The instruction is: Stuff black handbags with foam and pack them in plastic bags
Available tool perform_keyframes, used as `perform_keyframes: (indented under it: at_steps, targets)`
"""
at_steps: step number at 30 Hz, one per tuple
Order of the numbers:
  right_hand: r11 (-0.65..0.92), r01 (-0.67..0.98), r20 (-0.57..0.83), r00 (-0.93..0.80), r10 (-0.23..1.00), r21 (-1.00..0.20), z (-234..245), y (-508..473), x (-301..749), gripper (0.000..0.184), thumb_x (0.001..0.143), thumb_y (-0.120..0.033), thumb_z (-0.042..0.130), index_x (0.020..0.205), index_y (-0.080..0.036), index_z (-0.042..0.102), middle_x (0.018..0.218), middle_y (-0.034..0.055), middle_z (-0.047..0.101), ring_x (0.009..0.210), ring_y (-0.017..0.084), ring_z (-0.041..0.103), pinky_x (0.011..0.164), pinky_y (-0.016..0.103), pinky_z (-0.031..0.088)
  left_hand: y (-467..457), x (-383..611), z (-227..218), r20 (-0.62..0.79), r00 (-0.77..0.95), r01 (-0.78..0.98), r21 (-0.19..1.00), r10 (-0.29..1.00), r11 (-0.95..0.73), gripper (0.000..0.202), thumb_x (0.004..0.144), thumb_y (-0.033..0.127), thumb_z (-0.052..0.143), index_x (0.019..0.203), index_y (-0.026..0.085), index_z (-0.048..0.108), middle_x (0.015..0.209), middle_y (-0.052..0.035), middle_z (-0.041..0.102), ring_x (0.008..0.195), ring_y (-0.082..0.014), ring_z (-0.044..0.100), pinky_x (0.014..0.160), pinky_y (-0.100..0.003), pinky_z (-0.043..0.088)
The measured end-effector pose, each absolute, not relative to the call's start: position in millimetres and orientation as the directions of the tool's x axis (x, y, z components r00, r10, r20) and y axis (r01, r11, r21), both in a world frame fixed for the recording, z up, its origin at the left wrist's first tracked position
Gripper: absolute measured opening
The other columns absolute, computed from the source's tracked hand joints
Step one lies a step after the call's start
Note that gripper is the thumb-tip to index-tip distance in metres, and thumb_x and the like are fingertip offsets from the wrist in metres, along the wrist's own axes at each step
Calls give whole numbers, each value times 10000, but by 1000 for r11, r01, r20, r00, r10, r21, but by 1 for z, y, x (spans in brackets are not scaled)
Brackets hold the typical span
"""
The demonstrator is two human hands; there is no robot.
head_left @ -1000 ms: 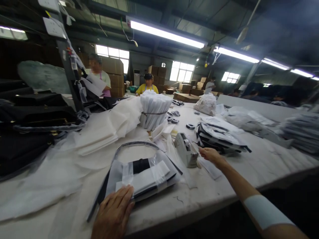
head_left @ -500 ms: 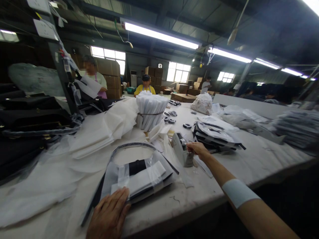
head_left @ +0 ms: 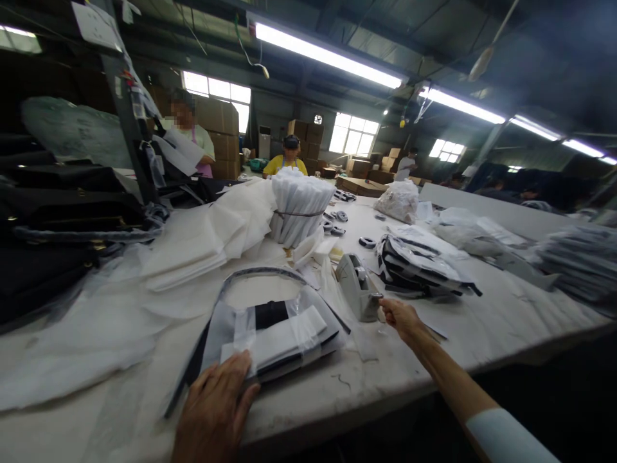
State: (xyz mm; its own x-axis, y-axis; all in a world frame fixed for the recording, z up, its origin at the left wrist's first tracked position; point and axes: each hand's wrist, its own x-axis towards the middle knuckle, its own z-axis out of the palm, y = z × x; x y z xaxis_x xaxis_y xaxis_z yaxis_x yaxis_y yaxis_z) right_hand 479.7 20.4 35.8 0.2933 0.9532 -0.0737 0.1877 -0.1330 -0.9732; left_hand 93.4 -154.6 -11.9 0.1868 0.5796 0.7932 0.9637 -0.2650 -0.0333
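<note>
Left hand [head_left: 214, 411], spread flat at seven o'clock, pins a wrapped strap [head_left: 274, 334]; right hand [head_left: 400, 316], fingers pinched together, touches the tape dispenser [head_left: 357, 287] at four o'clock, which a hard tug might tip.

Tape dispenser [head_left: 357, 292] grey; wrapped bag [head_left: 274, 334] black with white paper; table [head_left: 482, 321] white; far person's shirt [head_left: 288, 165] yellow.

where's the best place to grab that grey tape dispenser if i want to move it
Grip the tape dispenser across its humped middle, coming down from above with fingers on the two flat sides. It stands upright, and its low front end, by the right hand, likely carries the cutter blade.
</note>
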Motion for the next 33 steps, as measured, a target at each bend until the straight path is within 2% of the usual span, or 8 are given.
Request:
perform_keyframes:
  at_steps: [5,10,13,16,19,23,28,33]
  targets:
    - [-199,460,-93,243,965,-865,46,-4,484,258,524,-419,683,426,-228,540,461,22,536,467,165,447,453,294,339,-162,107,-9,761,45,962,142,647,-234,266,975,256,444,1184,187,595,1108,-63,729,1008,-207,674,974,-378,395]
    - [139,632,-51,-273,961,-762,93,-4,409,318,671,-507,646,633,-193,678,610,21,600,594,171,526,587,287,429,-165,114,-1,708,-15,943,244,706,-225,252,968,242,466,1179,182,589,1139,-57,717,1058,-209,655,985,-386,396]
    - [388,566,-110,-655,748,-727,126,-3,334,224,761,-399,633,702,-189,686,669,4,632,643,152,545,638,256,428,-166,116,0,686,-17,941,256,728,-220,241,956,231,487,1172,184,584,1155,-56,711,1072,-210,647,984,-395,405]
    - [625,501,-191,-847,496,-599,142,-5,264,126,777,-288,633,765,-199,721,675,-19,662,616,134,556,602,233,403,-167,117,-1,683,-22,939,265,730,-218,235,949,233,500,1164,190,583,1176,-58,701,1088,-213,639,989,-409,410]
    - [829,414,-298,-901,315,-375,140,-4,211,60,744,-230,686,767,-228,742,644,-41,667,579,122,555,564,232,348,-167,118,-2,673,-29,934,282,739,-219,239,949,244,500,1169,197,582,1178,-65,697,1099,-219,634,994,-424,414]
    - [961,268,-435,-876,210,-75,128,0,164,61,693,-210,773,656,-218,725,593,-20,659,591,144,574,655,277,340,-168,119,-3,643,-53,922,325,764,-210,233,953,256,496,1161,201,583,1191,-66,689,1118,-223,622,1014,-434,402]
    - [986,161,-522,-838,158,41,114,3,139,206,648,-252,837,554,-191,664,569,4,643,666,179,608,781,323,336,-167,121,-6,630,-85,895,389,772,-219,233,958,284,498,1158,201,585,1205,-52,683,1148,-215,602,1050,-415,364]
    - [989,15,-443,-893,80,149,97,22,135,337,629,-369,857,511,-187,599,673,47,669,772,214,595,871,353,305,-167,120,-5,634,-86,892,392,768,-224,227,960,265,489,1153,194,584,1189,-58,688,1132,-214,608,1039,-413,365]
